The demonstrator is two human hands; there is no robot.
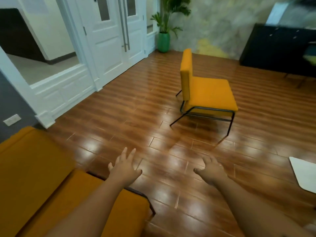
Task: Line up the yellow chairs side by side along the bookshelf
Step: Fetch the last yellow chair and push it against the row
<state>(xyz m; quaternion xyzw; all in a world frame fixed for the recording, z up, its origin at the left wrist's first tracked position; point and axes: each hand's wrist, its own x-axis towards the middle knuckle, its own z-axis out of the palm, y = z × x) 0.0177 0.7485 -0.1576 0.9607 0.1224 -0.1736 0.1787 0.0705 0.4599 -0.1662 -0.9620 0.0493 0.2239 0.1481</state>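
While both hands (125,170) spread empty, chair (207,93) stands apart.

The near yellow chair (51,185) was cut off by the left and bottom edges, and part of its seat was covered by the left forearm. A white object (304,173) at the right edge was cropped, so its kind could not be told. The dark cabinet (273,48) and the items beside it at the upper right were smeared by blur. The plant (171,12) was clipped by the top edge.
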